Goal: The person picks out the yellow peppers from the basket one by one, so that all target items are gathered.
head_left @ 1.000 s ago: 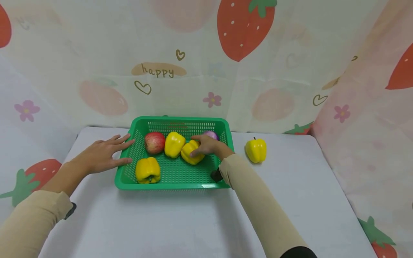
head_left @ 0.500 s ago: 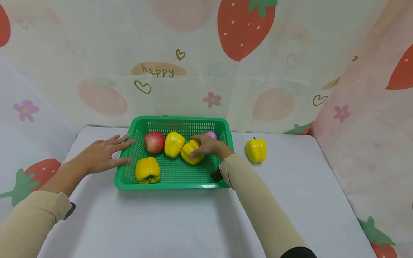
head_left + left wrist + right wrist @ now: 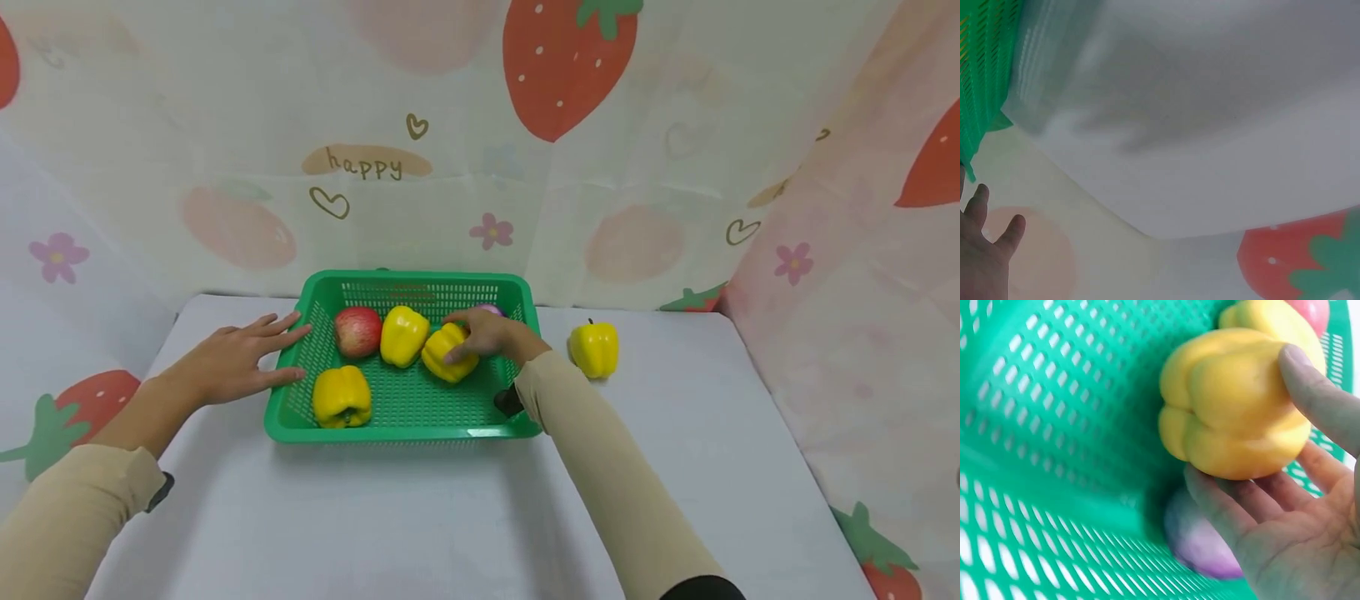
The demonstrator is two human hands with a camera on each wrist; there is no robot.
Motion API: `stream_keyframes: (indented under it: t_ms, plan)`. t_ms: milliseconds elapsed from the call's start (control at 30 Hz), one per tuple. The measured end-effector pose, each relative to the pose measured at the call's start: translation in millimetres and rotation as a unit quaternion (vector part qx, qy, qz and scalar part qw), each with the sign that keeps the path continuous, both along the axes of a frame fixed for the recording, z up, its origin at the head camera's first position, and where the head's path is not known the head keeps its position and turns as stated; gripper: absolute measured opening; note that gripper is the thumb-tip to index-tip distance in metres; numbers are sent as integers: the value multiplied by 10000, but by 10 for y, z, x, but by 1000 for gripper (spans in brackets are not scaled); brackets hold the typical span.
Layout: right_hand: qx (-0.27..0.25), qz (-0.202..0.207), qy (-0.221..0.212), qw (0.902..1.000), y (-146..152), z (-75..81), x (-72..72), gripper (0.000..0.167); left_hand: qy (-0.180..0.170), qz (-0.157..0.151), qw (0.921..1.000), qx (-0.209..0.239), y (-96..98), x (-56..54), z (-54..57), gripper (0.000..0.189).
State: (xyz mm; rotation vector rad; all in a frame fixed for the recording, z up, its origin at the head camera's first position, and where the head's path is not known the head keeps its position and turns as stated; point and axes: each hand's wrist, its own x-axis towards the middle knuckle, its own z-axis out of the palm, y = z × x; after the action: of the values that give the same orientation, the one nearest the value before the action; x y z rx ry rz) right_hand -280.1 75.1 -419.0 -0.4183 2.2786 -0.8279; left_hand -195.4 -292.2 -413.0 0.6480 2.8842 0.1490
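Inside a green plastic basket (image 3: 420, 432), my right hand (image 3: 491, 332) holds a yellow bell pepper (image 3: 444, 357), thumb on one side and fingers on the other, as the right wrist view shows. A purple round thing (image 3: 1200, 540), partly hidden by that hand, sits beside it. Against the basket's left rim my left hand (image 3: 243, 360) lies with spread, straight fingers. Another yellow pepper (image 3: 403, 337) stands just left of the held one, and a red apple (image 3: 358, 332) is left of that. Near the front left corner lies one more yellow pepper (image 3: 342, 397).
A further yellow pepper (image 3: 594, 350) rests on the white table (image 3: 675, 433), right of the basket. Behind the table hangs a strawberry-patterned cloth (image 3: 450, 208). Similar cloth covers the right side (image 3: 855, 333).
My right hand and the pepper it holds have shifted very slightly to the right, covering more of the purple thing. The left hand stays at the rim.
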Motion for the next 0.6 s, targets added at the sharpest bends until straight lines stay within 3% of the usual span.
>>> stream_keyframes:
  t_ms: [300,467,600]
  plan:
    - [-41,295,59,9995,113,474,-121,73,76,-76,9999,-12,-18,-30,21,78]
    - [-286,197,-112,9993,235,734,-142,73,51,-96,9999,-22,-14,-28,7,78]
    - [-214,147,113,9996,373,890,-162,71,34,-81,10000,-24,-7,-16,-4,78]
